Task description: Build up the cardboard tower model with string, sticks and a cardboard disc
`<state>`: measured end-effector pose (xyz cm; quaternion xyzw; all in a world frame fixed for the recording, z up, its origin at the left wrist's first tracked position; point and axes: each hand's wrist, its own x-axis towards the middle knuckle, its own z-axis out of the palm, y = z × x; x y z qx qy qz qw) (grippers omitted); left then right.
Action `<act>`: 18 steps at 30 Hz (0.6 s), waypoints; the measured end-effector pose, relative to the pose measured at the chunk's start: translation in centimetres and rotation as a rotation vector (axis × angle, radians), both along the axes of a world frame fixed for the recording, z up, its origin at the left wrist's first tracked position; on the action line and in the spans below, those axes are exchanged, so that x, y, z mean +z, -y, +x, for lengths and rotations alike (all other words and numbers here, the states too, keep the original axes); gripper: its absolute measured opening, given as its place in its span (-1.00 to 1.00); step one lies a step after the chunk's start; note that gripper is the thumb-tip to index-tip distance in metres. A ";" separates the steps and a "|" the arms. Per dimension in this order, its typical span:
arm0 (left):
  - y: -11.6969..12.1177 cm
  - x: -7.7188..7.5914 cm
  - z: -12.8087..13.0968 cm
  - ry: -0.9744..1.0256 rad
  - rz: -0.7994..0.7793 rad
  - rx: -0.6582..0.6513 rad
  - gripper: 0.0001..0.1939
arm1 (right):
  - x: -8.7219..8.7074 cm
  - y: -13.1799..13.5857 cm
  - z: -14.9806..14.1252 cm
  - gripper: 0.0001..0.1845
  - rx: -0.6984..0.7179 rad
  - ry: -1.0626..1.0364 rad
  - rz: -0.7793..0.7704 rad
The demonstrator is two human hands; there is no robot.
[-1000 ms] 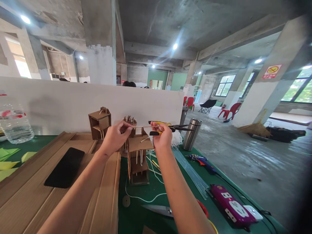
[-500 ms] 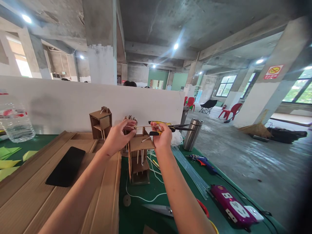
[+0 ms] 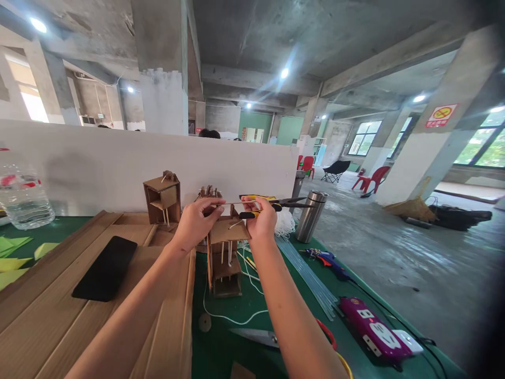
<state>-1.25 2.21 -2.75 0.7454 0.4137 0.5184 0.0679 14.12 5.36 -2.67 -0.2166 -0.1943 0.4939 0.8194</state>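
Note:
A thin wooden stick (image 3: 233, 203) runs level between my two hands. Its left end is pinched between the thumb and fingers of my left hand (image 3: 200, 220). My right hand (image 3: 262, 219) has its fingertips at the stick's other end and also grips long-nose pliers (image 3: 291, 203) with yellow-black handles, jaws pointing right. Just below the hands stands a cardboard structure (image 3: 225, 232) with white sticks and string through it. Behind my left hand, another cardboard piece (image 3: 209, 192) is partly hidden. To the left stands a small cardboard tower (image 3: 161, 193).
A black phone (image 3: 105, 269) lies on a cardboard sheet (image 3: 165, 326). On the green table are scissors (image 3: 256, 337), clear glue sticks (image 3: 310, 279), a glue gun (image 3: 325, 260), a purple power strip (image 3: 373, 331) and a steel flask (image 3: 311, 217). A water bottle (image 3: 27, 202) stands far left.
My left hand has shifted slightly right, closer to my right hand, so less of the stick shows between them. The pliers stay in my right hand. The view has shifted slightly.

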 end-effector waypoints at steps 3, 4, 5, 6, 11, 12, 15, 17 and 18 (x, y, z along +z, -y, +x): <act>-0.1 -0.2 -0.1 0.012 0.008 -0.003 -0.81 | -0.1 0.0 0.1 -0.80 -0.028 0.035 -0.006; -0.2 -0.2 -0.1 0.016 0.010 -0.003 -0.81 | -0.1 0.1 0.2 -0.80 -0.034 0.057 -0.013; -0.2 -0.2 -0.1 0.019 0.011 -0.002 -0.81 | -0.2 0.1 0.5 -0.79 -0.041 0.085 -0.025; -0.2 -0.2 -0.2 0.022 0.012 0.001 -0.81 | -0.2 0.2 0.9 -0.79 -0.049 0.120 -0.042; -0.4 -0.4 -0.5 0.032 0.002 -0.004 -0.80 | -1.4 1.8 5.0 -0.68 -0.091 0.395 -0.178; -0.4 -0.4 -0.5 0.033 0.000 -0.008 -0.80 | -1.8 2.5 6.0 -0.67 -0.085 0.477 -0.202; -0.3 -0.4 -0.4 0.038 -0.001 -0.018 -0.81 | -3.2 4.9 8.6 -0.64 -0.044 0.772 -0.237; -0.2 -0.3 -0.3 0.041 0.001 -0.024 -0.82 | -4.2 6.5 9.5 -0.60 0.002 0.972 -0.249; -0.2 -0.2 -0.3 0.042 0.002 -0.027 -0.82 | -4.6 7.1 9.8 -0.60 0.033 1.065 -0.257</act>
